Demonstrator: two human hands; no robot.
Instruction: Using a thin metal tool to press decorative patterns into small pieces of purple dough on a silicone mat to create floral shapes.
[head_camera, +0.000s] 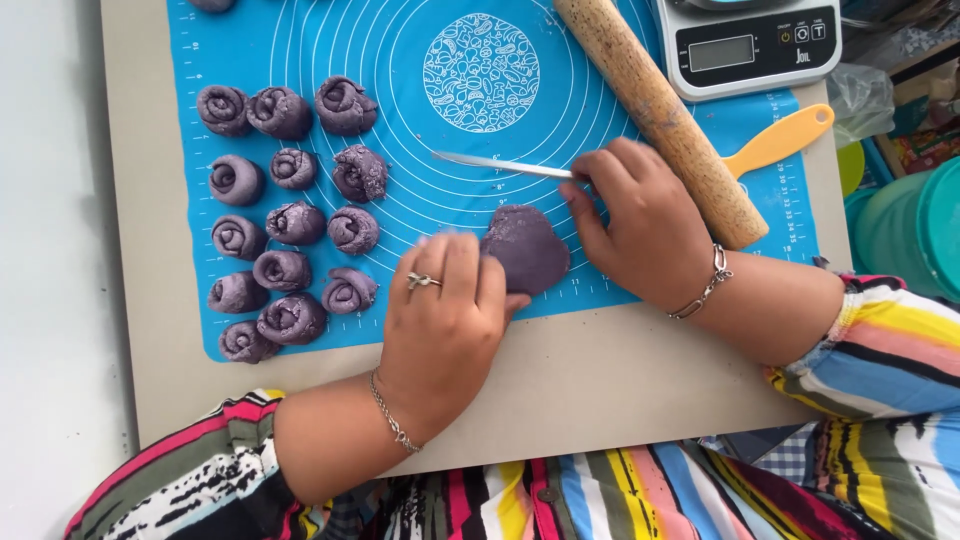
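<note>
A flat lump of purple dough (527, 247) lies near the front edge of a blue silicone baking mat (420, 130). My left hand (445, 310), with a ring and a bracelet, rests on the dough's left side, fingers pressing on it. My right hand (640, 225) is just right of the dough and grips a thin metal knife (495, 163), whose blade points left across the mat. Several rolled purple dough spirals (290, 210) sit in rows on the mat's left part.
A wooden rolling pin (660, 110) lies diagonally at the right of the mat. A yellow scraper handle (780, 140) pokes out behind it. A white digital scale (750, 45) stands at the back right. Green tubs (905, 225) sit at the far right.
</note>
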